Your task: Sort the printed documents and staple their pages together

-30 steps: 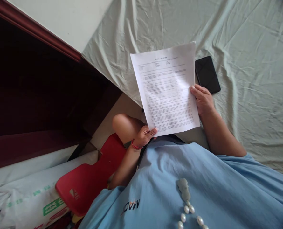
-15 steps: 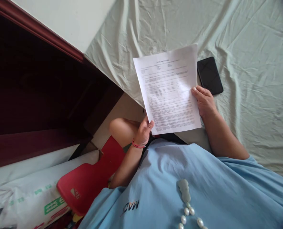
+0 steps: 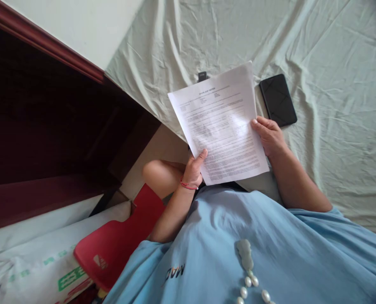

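Observation:
A printed sheet of paper (image 3: 219,126), white with dense lines of small text, is held up in front of me, tilted a little. My left hand (image 3: 194,166) grips its lower left edge, thumb on the front and fingers behind, out of sight. On the right edge, my right hand (image 3: 268,135) pinches the paper the same way. Whether more sheets lie behind it I cannot tell. A black smartphone (image 3: 278,100) lies just beyond my right hand. Past the paper's top edge a small black object (image 3: 202,76) shows, mostly covered.
A pale, wrinkled cloth (image 3: 343,105) spreads under the phone. To the left are a dark red wooden cabinet (image 3: 48,105), a red chair (image 3: 112,245) and a white printed sack (image 3: 42,257). My bent knee (image 3: 158,175) shows below the cloth's edge.
The paper has turned counterclockwise and its top has shifted left and down. My left thumb sits higher on the sheet. The small black object has come into view above it.

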A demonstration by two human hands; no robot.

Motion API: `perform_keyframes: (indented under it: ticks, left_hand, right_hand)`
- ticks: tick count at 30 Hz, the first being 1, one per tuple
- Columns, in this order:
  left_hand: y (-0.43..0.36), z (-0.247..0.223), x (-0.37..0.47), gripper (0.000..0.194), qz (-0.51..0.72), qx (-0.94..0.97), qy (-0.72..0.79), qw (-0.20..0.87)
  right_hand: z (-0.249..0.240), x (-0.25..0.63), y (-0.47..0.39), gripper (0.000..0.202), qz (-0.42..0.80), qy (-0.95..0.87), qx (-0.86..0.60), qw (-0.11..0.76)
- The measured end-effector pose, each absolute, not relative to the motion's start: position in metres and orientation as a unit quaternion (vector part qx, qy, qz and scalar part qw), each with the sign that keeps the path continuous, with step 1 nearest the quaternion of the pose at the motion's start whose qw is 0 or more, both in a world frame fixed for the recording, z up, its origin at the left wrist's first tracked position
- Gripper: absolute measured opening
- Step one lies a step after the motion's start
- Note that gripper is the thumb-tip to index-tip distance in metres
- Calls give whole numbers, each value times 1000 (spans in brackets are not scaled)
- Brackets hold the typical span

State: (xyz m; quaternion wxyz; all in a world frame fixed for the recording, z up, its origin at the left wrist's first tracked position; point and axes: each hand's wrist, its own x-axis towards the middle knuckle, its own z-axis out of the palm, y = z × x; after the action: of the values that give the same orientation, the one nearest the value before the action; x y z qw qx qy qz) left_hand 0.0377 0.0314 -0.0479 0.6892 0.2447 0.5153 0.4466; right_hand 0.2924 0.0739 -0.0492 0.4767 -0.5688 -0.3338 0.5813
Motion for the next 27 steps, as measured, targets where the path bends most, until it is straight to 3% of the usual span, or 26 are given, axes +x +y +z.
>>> perform_keyframes:
  ticks: [9, 18, 27]
  left_hand:
    - [32, -67, 38, 59, 452, 268, 545, 654]
    - [31, -66, 37, 60, 461, 234, 571, 637]
    - [28, -78, 27, 59, 454, 364, 638, 503]
  right_hand:
    - [-45, 295, 74, 58, 564, -371, -587, 447]
    - [-52, 297, 73, 46, 543, -409, -604, 415]
    - [-47, 298, 73, 31, 468, -475, -651, 364]
